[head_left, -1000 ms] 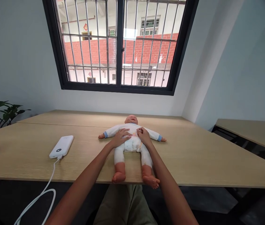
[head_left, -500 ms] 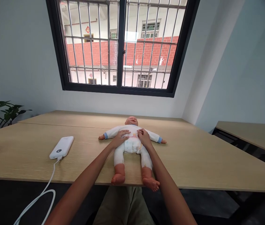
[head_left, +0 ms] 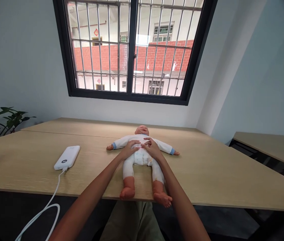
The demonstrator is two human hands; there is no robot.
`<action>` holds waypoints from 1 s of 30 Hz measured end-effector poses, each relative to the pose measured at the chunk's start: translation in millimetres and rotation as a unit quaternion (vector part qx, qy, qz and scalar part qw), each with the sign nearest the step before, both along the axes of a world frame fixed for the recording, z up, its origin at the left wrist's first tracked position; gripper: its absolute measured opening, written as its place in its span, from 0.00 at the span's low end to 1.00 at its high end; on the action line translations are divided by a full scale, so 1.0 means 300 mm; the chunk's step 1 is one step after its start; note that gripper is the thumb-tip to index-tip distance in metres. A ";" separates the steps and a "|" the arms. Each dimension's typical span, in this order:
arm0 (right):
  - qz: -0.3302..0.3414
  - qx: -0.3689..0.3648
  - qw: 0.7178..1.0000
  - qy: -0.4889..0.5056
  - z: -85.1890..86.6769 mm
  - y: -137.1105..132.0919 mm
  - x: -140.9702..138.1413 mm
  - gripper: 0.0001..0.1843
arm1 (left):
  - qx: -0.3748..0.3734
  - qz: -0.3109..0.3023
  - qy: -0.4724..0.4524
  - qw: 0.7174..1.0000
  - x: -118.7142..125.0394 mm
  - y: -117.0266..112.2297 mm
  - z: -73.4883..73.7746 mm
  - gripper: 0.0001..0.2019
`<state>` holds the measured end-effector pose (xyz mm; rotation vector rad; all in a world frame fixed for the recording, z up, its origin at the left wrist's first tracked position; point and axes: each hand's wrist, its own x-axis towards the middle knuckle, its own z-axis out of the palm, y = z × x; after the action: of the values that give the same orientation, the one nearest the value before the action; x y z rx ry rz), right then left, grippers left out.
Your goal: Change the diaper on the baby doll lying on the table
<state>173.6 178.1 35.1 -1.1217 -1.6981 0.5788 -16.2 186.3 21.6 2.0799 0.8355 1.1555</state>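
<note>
Wood-grain bench point(head_left: 214, 170) carried a baby doll point(head_left: 142, 156) on its back, feet point(head_left: 163, 198) at the near edge. Left hand point(head_left: 130, 149) lay open on its waist; right hand point(head_left: 153, 149) was bent there, any grip undeterminable. Judged risks: a near-side pull could have dragged the doll off, a snagged cable point(head_left: 56, 185) the power bank point(head_left: 67, 157). Behind stood a barred window point(head_left: 131, 60).

Doll point(head_left: 142, 156) on table point(head_left: 207, 174); power bank point(head_left: 67, 156) left; plant point(head_left: 13, 122) farther left, apparently beyond table.
</note>
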 end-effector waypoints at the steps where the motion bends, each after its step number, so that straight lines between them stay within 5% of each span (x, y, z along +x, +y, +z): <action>1: -0.004 -0.002 1.000 -0.010 0.002 -0.003 -0.005 0.25 | -0.003 -0.004 -0.005 1.000 0.001 -0.003 0.001 0.20; 5: -0.032 0.005 0.999 -0.010 0.006 -0.004 -0.025 0.22 | -0.011 -0.009 -0.023 1.000 0.004 -0.007 0.003 0.20; 10: 0.010 0.015 0.997 0.076 0.009 -0.002 -0.062 0.21 | -0.023 -0.011 -0.017 1.000 0.009 -0.009 0.005 0.19; 18: -0.078 -0.034 0.996 0.018 0.005 -0.013 -0.054 0.18 | 0.009 0.006 0.007 1.000 0.001 0.010 -0.014 0.19; 26: -0.056 -0.008 0.998 0.009 -0.011 -0.001 -0.038 0.15 | 0.022 0.027 0.013 0.999 0.001 0.005 -0.015 0.16; 30: -0.013 -0.034 0.993 0.114 -0.005 0.010 -0.017 0.21 | 0.017 0.024 -0.002 1.000 0.006 -0.003 -0.009 0.20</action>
<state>168.5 181.1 33.7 -1.0809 -1.4742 0.7249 -14.5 185.3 19.0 2.0937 0.8734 1.2063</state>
